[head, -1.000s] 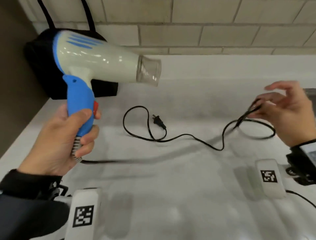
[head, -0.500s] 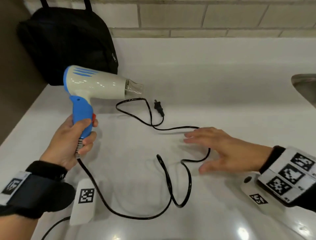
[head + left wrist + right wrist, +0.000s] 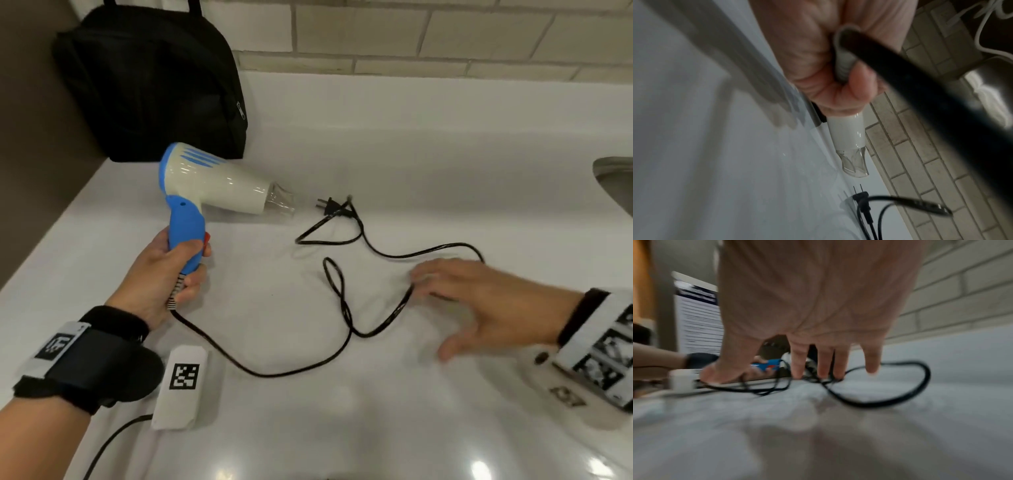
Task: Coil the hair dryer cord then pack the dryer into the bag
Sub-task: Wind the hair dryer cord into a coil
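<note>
Hair dryer [image 3: 219,186], white-bodied with a blue handle, is held clear of the white counter [image 3: 394,147] by the left hand [image 3: 164,274], whose fingers are wrapped round the handle; its clear nozzle is directed toward the plug [image 3: 330,206]. A closed black bag [image 3: 150,85] is stood upright against the tiled wall, behind the dryer at the counter's left end. The black cord [image 3: 346,308] is found uncoiled, lying in loose loops across the counter. The right hand [image 3: 479,298] is spread flat over one loop, fingers extended and touching the cord; nothing is gripped.
</note>
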